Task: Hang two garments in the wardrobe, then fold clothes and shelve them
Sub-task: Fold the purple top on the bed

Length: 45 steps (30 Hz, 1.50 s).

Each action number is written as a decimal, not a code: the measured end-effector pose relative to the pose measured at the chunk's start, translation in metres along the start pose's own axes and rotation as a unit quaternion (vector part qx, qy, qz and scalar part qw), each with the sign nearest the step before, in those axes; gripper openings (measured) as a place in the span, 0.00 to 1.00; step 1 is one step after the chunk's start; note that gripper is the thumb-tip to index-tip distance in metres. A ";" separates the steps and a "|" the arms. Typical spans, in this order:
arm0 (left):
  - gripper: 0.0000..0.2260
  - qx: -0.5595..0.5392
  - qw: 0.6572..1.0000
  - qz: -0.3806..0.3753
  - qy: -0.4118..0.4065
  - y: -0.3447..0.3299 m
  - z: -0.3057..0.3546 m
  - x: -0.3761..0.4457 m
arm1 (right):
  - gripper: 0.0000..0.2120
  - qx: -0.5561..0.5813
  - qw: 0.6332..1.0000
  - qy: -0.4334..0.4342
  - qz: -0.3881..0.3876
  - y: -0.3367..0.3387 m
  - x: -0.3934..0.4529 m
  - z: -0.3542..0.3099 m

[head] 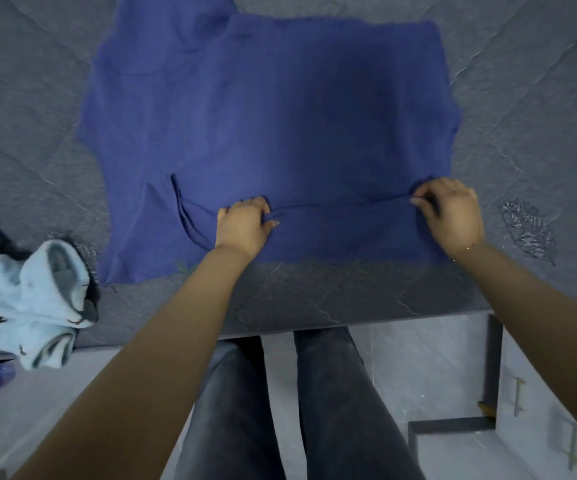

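Blue garment (266, 109) flat, left hand (243, 225), right hand (451, 214) pinching fold

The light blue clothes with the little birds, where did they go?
In the head view, the light blue garment lies bunched at the left edge of the grey bed, beside the spread dark blue garment.

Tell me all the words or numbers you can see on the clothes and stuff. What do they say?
No words, labels or numbers can be read anywhere in this picture.
The blue garment that the left hand and right hand are pinching is plain.
The light blue garment at the bed's edge has small dark marks, but they look like tiny pictures, not letters.
The grey quilt shows only stitched patterns.
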<state>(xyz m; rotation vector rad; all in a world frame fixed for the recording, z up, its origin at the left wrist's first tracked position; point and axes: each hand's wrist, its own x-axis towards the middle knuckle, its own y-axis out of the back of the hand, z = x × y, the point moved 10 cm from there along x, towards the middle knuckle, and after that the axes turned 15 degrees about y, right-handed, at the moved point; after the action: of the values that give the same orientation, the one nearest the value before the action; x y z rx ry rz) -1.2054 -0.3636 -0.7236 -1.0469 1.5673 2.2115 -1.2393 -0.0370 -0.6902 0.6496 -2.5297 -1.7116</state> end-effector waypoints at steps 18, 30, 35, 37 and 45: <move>0.19 0.065 0.955 0.154 -0.245 -0.030 0.073 -0.043 | 0.23 0.031 0.989 0.146 0.014 -0.061 0.013 -0.085; 0.26 0.154 0.966 0.023 -0.206 -0.076 0.047 -0.015 | 0.32 -0.083 0.988 -0.097 -0.085 -0.071 -0.045 0.022; 0.15 -0.146 0.966 0.003 -0.215 0.011 0.034 -0.026 | 0.35 -0.045 0.990 -0.134 0.010 -0.048 -0.023 -0.047; 0.12 -0.177 0.965 0.090 -0.169 0.055 -0.008 -0.021 | 0.31 0.040 0.994 -0.092 0.043 -0.047 -0.004 -0.102; 0.17 -0.202 0.978 0.008 0.047 0.103 -0.176 0.069 | 0.25 0.218 0.938 -0.242 -0.120 -0.143 0.042 -0.259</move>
<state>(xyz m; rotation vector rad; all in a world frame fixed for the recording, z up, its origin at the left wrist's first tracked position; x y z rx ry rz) -1.2399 -0.5759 -0.7249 -1.2625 1.1837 2.5933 -1.1672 -0.3256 -0.7235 0.6369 -3.3621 -1.5278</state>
